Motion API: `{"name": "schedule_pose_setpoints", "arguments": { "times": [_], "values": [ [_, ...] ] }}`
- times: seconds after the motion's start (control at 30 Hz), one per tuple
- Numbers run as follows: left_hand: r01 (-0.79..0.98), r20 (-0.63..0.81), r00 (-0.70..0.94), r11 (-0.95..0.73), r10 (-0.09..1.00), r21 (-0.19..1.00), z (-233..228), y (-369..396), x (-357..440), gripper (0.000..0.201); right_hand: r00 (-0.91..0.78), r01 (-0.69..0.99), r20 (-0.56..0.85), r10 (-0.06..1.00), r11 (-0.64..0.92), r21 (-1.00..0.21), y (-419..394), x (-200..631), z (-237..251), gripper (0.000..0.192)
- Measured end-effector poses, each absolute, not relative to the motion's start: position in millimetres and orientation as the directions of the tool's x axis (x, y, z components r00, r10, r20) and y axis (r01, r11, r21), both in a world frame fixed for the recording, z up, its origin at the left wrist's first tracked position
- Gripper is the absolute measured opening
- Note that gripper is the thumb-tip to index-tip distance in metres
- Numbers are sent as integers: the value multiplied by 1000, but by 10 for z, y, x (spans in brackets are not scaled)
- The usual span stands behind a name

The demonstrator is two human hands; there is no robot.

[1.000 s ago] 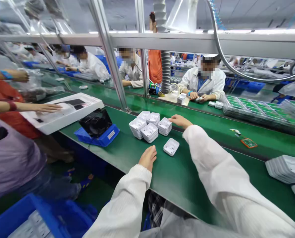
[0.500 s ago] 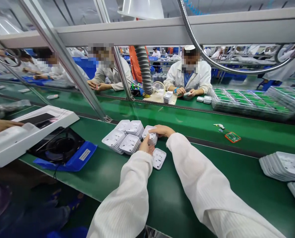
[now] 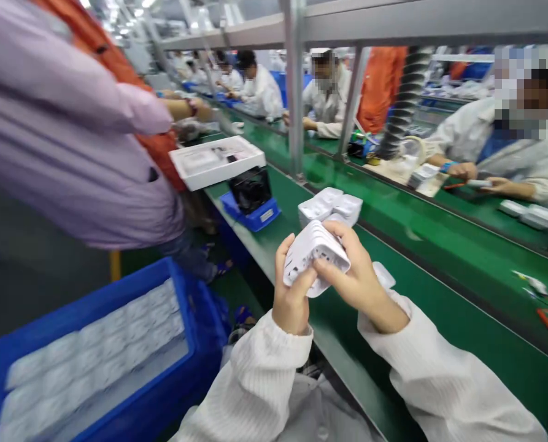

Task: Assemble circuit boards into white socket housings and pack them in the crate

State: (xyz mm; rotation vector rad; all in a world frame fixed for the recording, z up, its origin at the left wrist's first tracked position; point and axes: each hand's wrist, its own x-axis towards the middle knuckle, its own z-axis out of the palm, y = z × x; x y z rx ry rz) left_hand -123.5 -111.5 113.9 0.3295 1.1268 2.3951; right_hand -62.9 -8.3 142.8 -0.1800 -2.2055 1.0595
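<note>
Between both hands I hold a stack of white plastic covers (image 3: 317, 252), tilted and raised above the near edge of the green bench. My left hand (image 3: 292, 294) grips its left side, with the thumb across the front. On the right side my right hand (image 3: 351, 270) wraps round it, fingers over the top and thumb on the front face. Behind the held stack stand more stacked white covers (image 3: 322, 205) on the bench. A single white cover (image 3: 384, 275) lies beyond my right wrist, partly hidden by it.
A blue bin (image 3: 172, 319) full of rows of white covers stands at lower left. On the bench are a black fan (image 3: 250, 190) in a blue tray (image 3: 255, 216) and a white box (image 3: 218, 162). Another person (image 3: 94, 135) stands at the left; co-workers sit across the line.
Both hands have lifted a stack of covers off the bench and brought it toward me. My view has turned left, bringing the blue bin and a standing person into sight.
</note>
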Motion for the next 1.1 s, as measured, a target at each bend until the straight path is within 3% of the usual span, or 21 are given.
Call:
{"name": "schedule_pose_setpoints", "arguments": {
  "times": [0.1,0.17,0.27,0.33,0.43,0.53,0.63,0.73,0.8,0.87,0.97,1.03,1.1],
  "values": [
    [-270,-73,-934,-561,349,783,785,-1889,-1455,58,-867,-252,453,208,601,-759,-693,-961,1087,61],
    [-312,-204,-947,-565,248,763,495,-2397,-1596,55,-941,-241,327,92,499,-833,-1093,-1245,790,60],
    [-330,-346,-934,-587,89,739,117,-3079,-1775,54,-999,-10,-7,-54,308,-951,-1709,-1721,351,63],
    [-284,-370,-929,-592,-26,754,-48,-3477,-1896,55,-973,146,-179,-143,212,-966,-2116,-2043,132,65],
    [-270,-380,-918,-527,-110,806,-150,-4038,-2108,58,-935,193,-226,-273,142,-971,-2643,-2493,-11,60],
    [-331,-375,-926,-375,-51,866,-116,-4577,-2359,62,-894,170,-245,-374,222,-960,-3002,-2885,37,60],
    [-391,-377,-920,-179,107,903,-27,-5020,-2650,66,-853,128,-288,-434,362,-923,-3218,-3202,125,70],
    [-443,-436,-866,29,246,896,-15,-5286,-2978,82,-812,83,-333,-480,469,-880,-3359,-3426,103,77],
    [-462,-478,-838,124,266,878,-121,-5366,-3186,90,-783,89,-367,-502,493,-865,-3423,-3520,-6,80],
    [-508,-517,-811,109,273,854,-335,-5392,-3354,88,-762,130,-391,-516,470,-873,-3455,-3573,-176,82],
    [-676,-625,-722,-107,298,730,-775,-5382,-3495,78,-747,218,-423,-513,413,-884,-3438,-3614,-485,86],
    [-729,-675,-685,-235,276,643,-1050,-5375,-3522,70,-778,263,-455,-434,432,-862,-3387,-3637,-681,88],
    [-722,-689,-688,-310,228,619,-1246,-5392,-3518,62,-807,242,-476,-350,540,-806,-3321,-3660,-842,77]
  ]
}}
